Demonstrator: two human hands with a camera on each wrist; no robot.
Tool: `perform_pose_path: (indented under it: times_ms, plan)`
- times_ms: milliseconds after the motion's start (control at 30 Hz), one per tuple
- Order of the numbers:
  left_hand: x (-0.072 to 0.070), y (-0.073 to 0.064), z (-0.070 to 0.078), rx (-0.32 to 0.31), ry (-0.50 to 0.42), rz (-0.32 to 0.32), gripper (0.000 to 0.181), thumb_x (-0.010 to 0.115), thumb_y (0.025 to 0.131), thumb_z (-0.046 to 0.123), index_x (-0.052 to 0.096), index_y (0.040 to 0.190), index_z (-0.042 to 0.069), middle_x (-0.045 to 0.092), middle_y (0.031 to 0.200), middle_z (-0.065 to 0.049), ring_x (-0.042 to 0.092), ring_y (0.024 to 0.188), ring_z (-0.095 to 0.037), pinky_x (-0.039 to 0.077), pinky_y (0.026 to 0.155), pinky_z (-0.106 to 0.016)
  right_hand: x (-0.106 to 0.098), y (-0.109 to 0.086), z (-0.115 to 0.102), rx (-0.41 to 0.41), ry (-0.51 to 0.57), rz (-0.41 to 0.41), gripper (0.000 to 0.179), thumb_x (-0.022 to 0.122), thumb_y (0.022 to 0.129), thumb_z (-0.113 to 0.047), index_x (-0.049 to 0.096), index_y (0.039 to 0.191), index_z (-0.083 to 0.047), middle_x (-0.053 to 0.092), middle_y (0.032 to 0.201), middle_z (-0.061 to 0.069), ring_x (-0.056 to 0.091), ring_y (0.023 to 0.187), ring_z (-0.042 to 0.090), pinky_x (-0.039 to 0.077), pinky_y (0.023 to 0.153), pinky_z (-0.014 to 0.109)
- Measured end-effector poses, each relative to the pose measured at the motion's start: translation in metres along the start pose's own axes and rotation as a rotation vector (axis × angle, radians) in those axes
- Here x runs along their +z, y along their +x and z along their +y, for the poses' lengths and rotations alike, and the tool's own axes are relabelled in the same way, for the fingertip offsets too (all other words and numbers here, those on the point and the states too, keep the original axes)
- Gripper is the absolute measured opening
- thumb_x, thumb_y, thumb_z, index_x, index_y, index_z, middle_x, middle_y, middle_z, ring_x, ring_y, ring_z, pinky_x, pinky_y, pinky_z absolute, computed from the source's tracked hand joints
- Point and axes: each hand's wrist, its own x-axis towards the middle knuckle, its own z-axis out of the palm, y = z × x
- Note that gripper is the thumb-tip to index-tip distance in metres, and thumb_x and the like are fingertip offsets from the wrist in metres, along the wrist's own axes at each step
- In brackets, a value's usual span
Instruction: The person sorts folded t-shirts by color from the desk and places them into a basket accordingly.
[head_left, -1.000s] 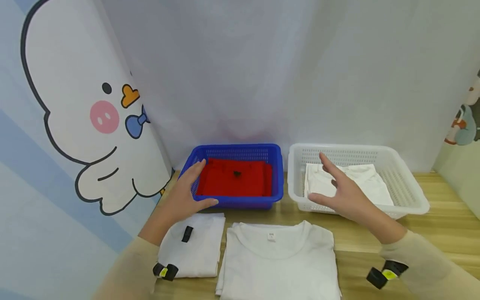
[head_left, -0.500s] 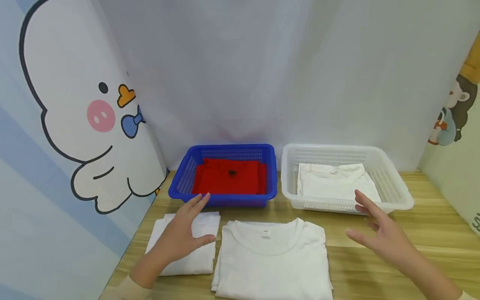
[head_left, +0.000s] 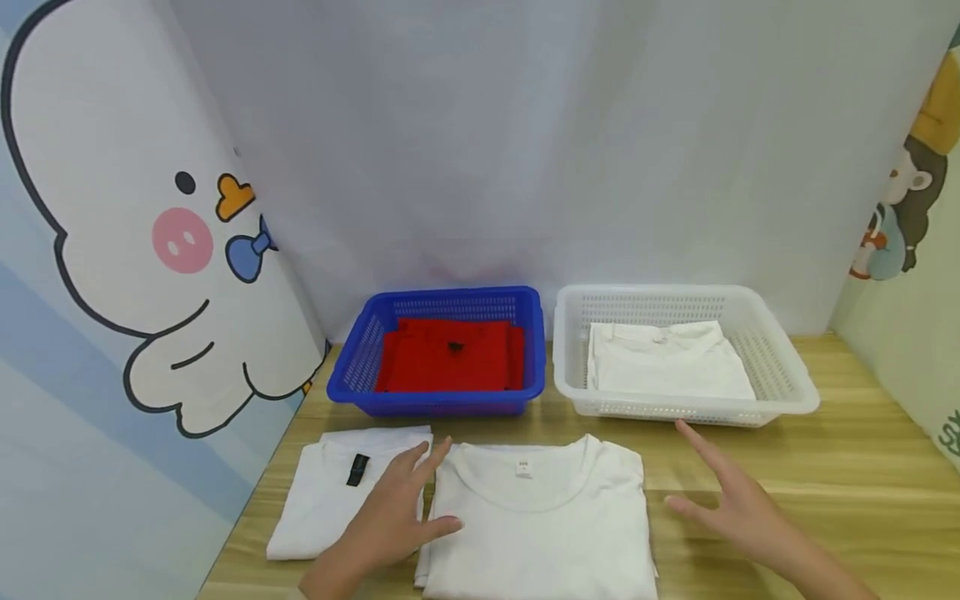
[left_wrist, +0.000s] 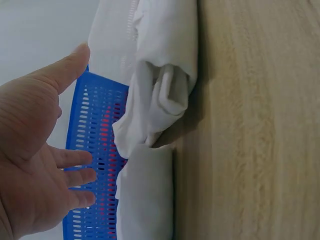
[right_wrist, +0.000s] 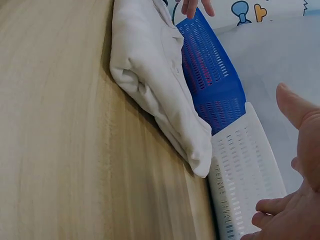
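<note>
A folded white T-shirt with a round neck and a small white label lies on the wooden table in the head view. My left hand hovers at its left side, fingers spread and holding nothing. To its right, my right hand is over the table, likewise with fingers extended and nothing in its grasp. Another folded white shirt, with a black neck label, lies partly behind my left hand. From the left wrist view, the folded layers of the middle T-shirt show edge-on beyond my spread fingers.
A blue perforated basket with folded red clothing stands at the back. Beside it is a white basket holding a folded white shirt. A pale curtain hangs behind them; a cartoon-printed wall borders the left.
Both hands have drawn back from near the baskets toward the person, coming down to either side of the middle T-shirt. The head view has shifted slightly. The baskets and clothes stay put.
</note>
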Motion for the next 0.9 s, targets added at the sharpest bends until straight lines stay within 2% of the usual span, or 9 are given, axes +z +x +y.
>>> perform_pose_path:
  times_ms: [133, 233, 400, 500, 600, 767, 900]
  plan:
    - [0.013, 0.004, -0.002, 0.002, 0.052, -0.049, 0.098, 0.072, 0.075, 0.062, 0.019, 0.154, 0.037, 0.034, 0.150, -0.019, 0.030, 0.136, -0.040, 0.031, 0.103, -0.062, 0.013, -0.001, 0.004, -0.027, -0.050, -0.028, 0.092, 0.076, 0.084, -0.028, 0.018, 0.155, -0.023, 0.028, 0.151, 0.026, 0.024, 0.132, 0.056, 0.026, 0.089, 0.078]
    - [0.021, 0.007, -0.002, -0.019, 0.105, -0.094, 0.099, 0.066, 0.074, 0.070, 0.021, 0.154, 0.033, 0.032, 0.150, -0.022, 0.027, 0.137, -0.044, 0.024, 0.103, -0.068, 0.023, -0.003, 0.005, -0.021, -0.100, -0.053, 0.092, 0.075, 0.083, -0.035, 0.020, 0.155, -0.019, 0.030, 0.149, 0.028, 0.021, 0.133, 0.057, 0.026, 0.086, 0.080]
    - [0.035, 0.010, -0.002, -0.079, 0.181, -0.189, 0.104, 0.049, 0.068, 0.087, 0.022, 0.154, 0.034, 0.023, 0.154, -0.023, 0.010, 0.142, -0.046, 0.009, 0.103, -0.073, 0.037, -0.005, 0.007, -0.003, -0.205, -0.066, 0.094, 0.075, 0.080, -0.047, 0.025, 0.154, -0.016, 0.031, 0.146, 0.033, 0.021, 0.133, 0.058, 0.027, 0.088, 0.078]
    - [0.040, 0.009, -0.001, -0.092, 0.213, -0.229, 0.107, 0.042, 0.065, 0.092, 0.023, 0.153, 0.034, 0.020, 0.155, -0.024, 0.003, 0.143, -0.045, 0.003, 0.103, -0.074, 0.044, -0.003, 0.008, -0.005, -0.242, -0.085, 0.094, 0.073, 0.079, -0.053, 0.027, 0.153, -0.016, 0.029, 0.145, 0.037, 0.020, 0.134, 0.058, 0.023, 0.088, 0.080]
    - [0.044, 0.009, 0.001, -0.089, 0.245, -0.238, 0.109, 0.037, 0.064, 0.094, 0.023, 0.154, 0.033, 0.019, 0.155, -0.025, 0.002, 0.143, -0.045, 0.002, 0.103, -0.074, 0.050, 0.000, 0.007, -0.008, -0.280, -0.104, 0.095, 0.070, 0.078, -0.060, 0.030, 0.152, -0.015, 0.028, 0.145, 0.037, 0.020, 0.134, 0.056, 0.020, 0.085, 0.083]
    - [0.042, 0.007, 0.008, -0.078, 0.266, -0.241, 0.110, 0.038, 0.066, 0.093, 0.025, 0.154, 0.029, 0.022, 0.153, -0.027, 0.004, 0.143, -0.045, 0.003, 0.104, -0.073, 0.058, 0.004, 0.005, 0.011, -0.349, -0.148, 0.097, 0.064, 0.075, -0.071, 0.034, 0.151, -0.018, 0.026, 0.148, 0.033, 0.021, 0.136, 0.053, 0.018, 0.087, 0.083]
    - [0.040, 0.008, 0.011, -0.072, 0.264, -0.263, 0.110, 0.040, 0.067, 0.092, 0.025, 0.154, 0.026, 0.022, 0.152, -0.029, 0.005, 0.143, -0.045, 0.005, 0.107, -0.069, 0.061, 0.006, 0.003, 0.032, -0.361, -0.189, 0.098, 0.062, 0.073, -0.074, 0.036, 0.150, -0.019, 0.024, 0.149, 0.033, 0.019, 0.136, 0.054, 0.017, 0.088, 0.083]
